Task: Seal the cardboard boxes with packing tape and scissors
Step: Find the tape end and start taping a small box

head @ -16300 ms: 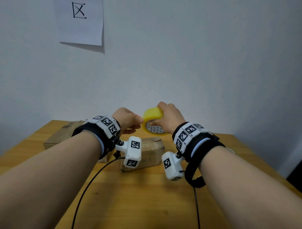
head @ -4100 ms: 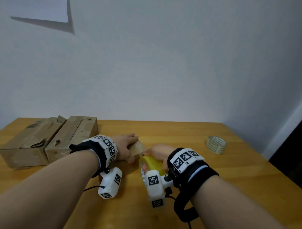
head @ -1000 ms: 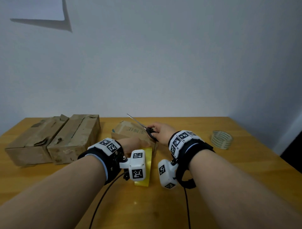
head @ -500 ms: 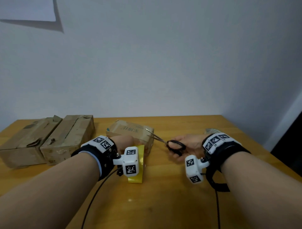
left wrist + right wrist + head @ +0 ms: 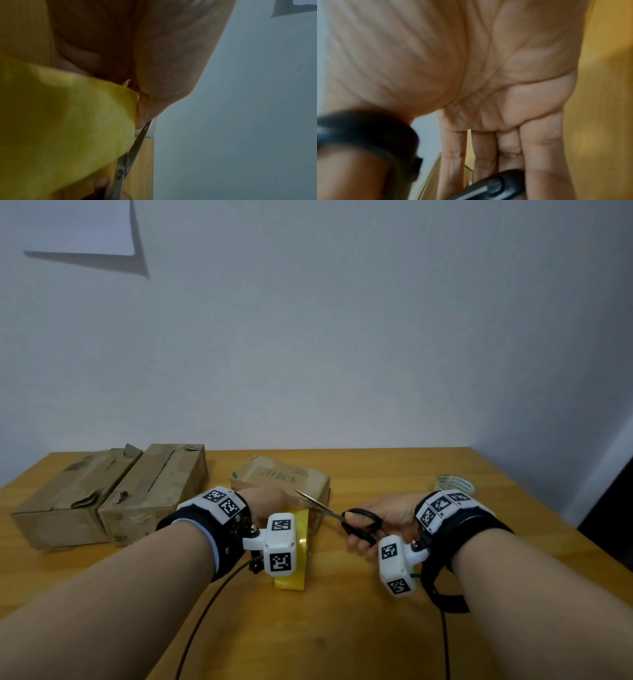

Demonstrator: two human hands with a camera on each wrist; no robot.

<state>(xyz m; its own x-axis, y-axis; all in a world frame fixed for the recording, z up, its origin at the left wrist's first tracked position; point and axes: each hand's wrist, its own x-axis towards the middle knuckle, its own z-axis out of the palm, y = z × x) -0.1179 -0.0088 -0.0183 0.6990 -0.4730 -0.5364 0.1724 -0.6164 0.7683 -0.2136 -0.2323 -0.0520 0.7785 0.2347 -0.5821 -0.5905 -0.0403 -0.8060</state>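
A wooden table (image 5: 342, 628) of warm yellow-brown colour stands against a plain pale grey wall (image 5: 342, 337), and a white sheet of paper (image 5: 78, 227) hangs on this wall at the upper left. On the far left part of the table two worn cardboard boxes (image 5: 113, 494) lie side by side, touching. A smaller cardboard box (image 5: 284, 477) lies near the middle, and the left hand (image 5: 267, 501) rests at its near side, holding the yellow roll of packing tape (image 5: 298, 549) which stands on edge on the table; how its fingers lie I cannot tell. The right hand (image 5: 387, 515) grips the black handles of the scissors (image 5: 346, 517), blades parted and pointing to the tape. A clear tape roll (image 5: 455, 484) lies at the far right.
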